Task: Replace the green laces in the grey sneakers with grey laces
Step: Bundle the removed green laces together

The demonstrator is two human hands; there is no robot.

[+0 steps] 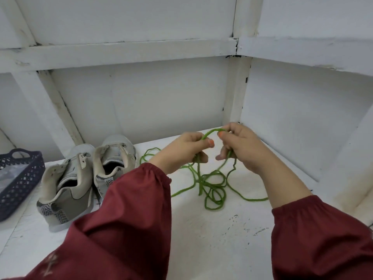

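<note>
2 curled hands, left hand and right hand, pinch the green laces

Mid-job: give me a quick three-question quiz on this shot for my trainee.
1. True or false: the left hand and the right hand both hold the green laces.
2. The sneakers stand: A) right of the laces, B) left of the laces, C) on an upper shelf.
3. What stands left of the sneakers?

Key: 1 true; 2 B; 3 the basket.
</note>
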